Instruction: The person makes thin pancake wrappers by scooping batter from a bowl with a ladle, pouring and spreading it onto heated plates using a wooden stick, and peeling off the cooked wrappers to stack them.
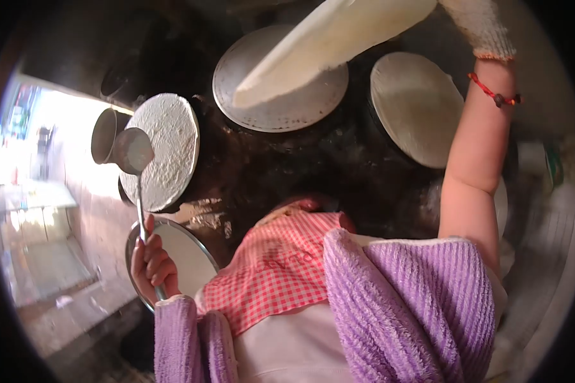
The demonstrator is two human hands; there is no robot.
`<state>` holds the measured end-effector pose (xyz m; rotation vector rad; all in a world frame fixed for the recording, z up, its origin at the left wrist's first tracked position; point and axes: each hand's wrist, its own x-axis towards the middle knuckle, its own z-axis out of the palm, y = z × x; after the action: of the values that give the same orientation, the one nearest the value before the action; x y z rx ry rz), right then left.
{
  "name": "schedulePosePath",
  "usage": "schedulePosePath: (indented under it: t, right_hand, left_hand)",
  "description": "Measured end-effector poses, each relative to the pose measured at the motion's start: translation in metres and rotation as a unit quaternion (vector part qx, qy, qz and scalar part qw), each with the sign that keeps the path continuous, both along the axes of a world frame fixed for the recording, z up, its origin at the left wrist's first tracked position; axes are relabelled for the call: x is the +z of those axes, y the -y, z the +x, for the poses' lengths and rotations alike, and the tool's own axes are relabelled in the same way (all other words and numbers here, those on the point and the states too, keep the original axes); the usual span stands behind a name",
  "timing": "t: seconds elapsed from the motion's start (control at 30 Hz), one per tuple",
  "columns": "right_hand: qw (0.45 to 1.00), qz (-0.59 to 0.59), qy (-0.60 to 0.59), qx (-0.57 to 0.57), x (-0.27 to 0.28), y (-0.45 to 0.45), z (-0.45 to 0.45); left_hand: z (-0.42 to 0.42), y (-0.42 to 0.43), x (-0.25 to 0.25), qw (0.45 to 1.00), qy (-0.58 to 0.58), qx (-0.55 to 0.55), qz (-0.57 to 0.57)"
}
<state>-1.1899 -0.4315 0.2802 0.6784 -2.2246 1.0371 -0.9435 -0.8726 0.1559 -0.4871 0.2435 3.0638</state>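
My left hand [152, 265] is closed round the handle of a metal ladle [134, 151], whose bowl is in front of the left griddle's pale, rough-surfaced batter round [169, 143]. Below that hand stands a metal-rimmed pot [188, 255] of white liquid. At the upper right, my right hand [482, 29] wears a whitish knitted glove, and its fingers run out at the top edge. A large thin flatbread [345, 38] stretches from beside the glove, raised at a slant over the middle round griddle [287, 118]. Another pale flatbread [418, 108] covers the griddle at right.
A metal cylindrical container [103, 136] is at the left, beside the ladle. The dark cooktop [281, 163] between the griddles looks stained. Bright light comes from the left, where a ledge [96, 313] runs. A white and green item [549, 163] is at the far right.
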Motion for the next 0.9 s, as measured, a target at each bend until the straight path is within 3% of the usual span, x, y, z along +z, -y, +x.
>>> schedulePosePath:
  t: [0.1, 0.2, 0.27, 0.3, 0.43, 0.53, 0.8, 0.83, 0.9]
  right_hand:
    - [0.983, -0.165, 0.068, -0.047, 0.001, -0.043, 0.052]
    - [0.966, -0.247, -0.008, -0.072, -0.02, -0.07, 0.095]
    - [0.962, -0.146, -0.004, -0.229, -0.001, -0.03, 0.168]
    - [0.95, -0.178, -0.011, -0.256, 0.002, -0.043, 0.182]
    - [0.946, -0.126, -0.004, -0.299, 0.02, -0.065, 0.195]
    - [0.881, -0.04, 0.079, -0.466, 0.046, -0.1, 0.264]
    - [0.806, -0.029, 0.16, -0.57, 0.092, -0.249, 0.472]
    - [0.825, -0.035, 0.152, -0.543, 0.05, -0.302, 0.43]
    - [0.826, -0.064, 0.134, -0.544, 0.036, -0.382, 0.463]
  left_hand:
    - [0.012, 0.029, -0.029, 0.996, 0.006, -0.085, -0.032]
    - [0.009, 0.022, -0.04, 0.987, 0.03, -0.152, -0.03]
    - [0.01, 0.026, -0.056, 0.981, 0.04, -0.191, -0.013]
    - [0.006, 0.021, -0.061, 0.977, 0.039, -0.211, -0.007]
    - [-0.028, 0.003, -0.076, 0.958, 0.03, -0.285, 0.005]
    - [-0.031, -0.031, -0.068, 0.936, 0.021, -0.351, 0.032]
    - [0.012, -0.152, -0.055, 0.868, 0.032, -0.485, 0.101]
    - [-0.02, -0.17, -0.082, 0.873, 0.03, -0.479, 0.086]
    - [-0.015, -0.219, -0.086, 0.863, 0.063, -0.493, 0.092]
